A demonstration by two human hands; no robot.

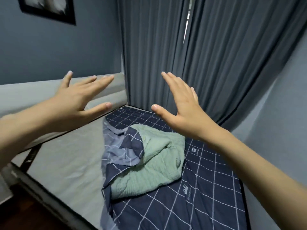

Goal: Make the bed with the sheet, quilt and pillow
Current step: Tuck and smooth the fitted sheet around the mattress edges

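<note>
A navy sheet point(207, 185) with a white grid covers the right part of the grey mattress point(66, 163); its left edge is rumpled and folded back. On the sheet lies a bunched pale green quilt point(157, 161). Both my hands hover in the air above the bed, fingers spread and straight, holding nothing. My left hand point(79, 97) is over the bare mattress near the headboard. My right hand point(181, 105) is above the far end of the sheet. No pillow is in view.
A padded grey headboard point(106, 90) runs along the blue wall at the left. Dark grey curtains point(207, 55) hang behind the bed. A framed picture point(49, 9) hangs at the upper left. The bed's metal frame point(41, 195) and dark floor show at the lower left.
</note>
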